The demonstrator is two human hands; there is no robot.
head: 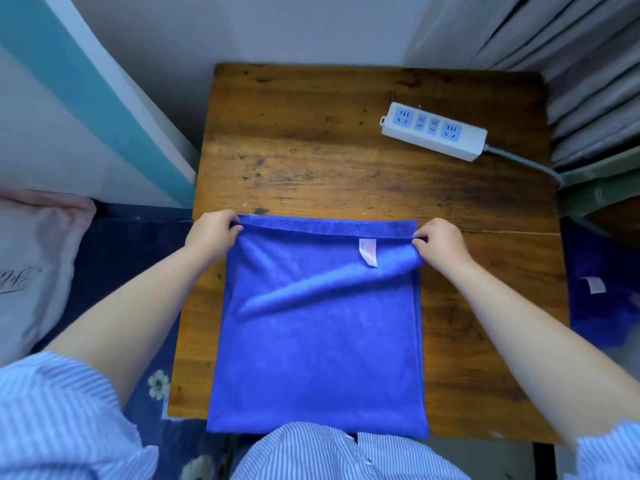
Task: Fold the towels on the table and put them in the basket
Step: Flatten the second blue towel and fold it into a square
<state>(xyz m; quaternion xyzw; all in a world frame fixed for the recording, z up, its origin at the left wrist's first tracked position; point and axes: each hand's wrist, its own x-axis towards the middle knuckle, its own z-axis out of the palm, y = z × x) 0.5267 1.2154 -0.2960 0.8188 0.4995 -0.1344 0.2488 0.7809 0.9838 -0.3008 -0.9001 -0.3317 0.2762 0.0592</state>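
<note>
The person is midway through the first fold of a bright blue, square microfibre towel (pixel 318 341) that lies on the near half of the worn brown wooden table (pixel 311 150), its near edge hanging just over the table's near edge. The left hand (pixel 213 233) is closed in a pinch on the top layer's far-left corner, and the right hand (pixel 441 242) is closed the same way on the far-right corner, beside a small white-and-pink care label (pixel 367 251). The upper layer stops just short of the lower layer's far hem, and a diagonal ridge crosses the cloth. The next move probably calls for aligning the two edges and smoothing that ridge flat. A white power strip (pixel 433 130) sits near the far-right corner. No basket is identifiable in view.
</note>
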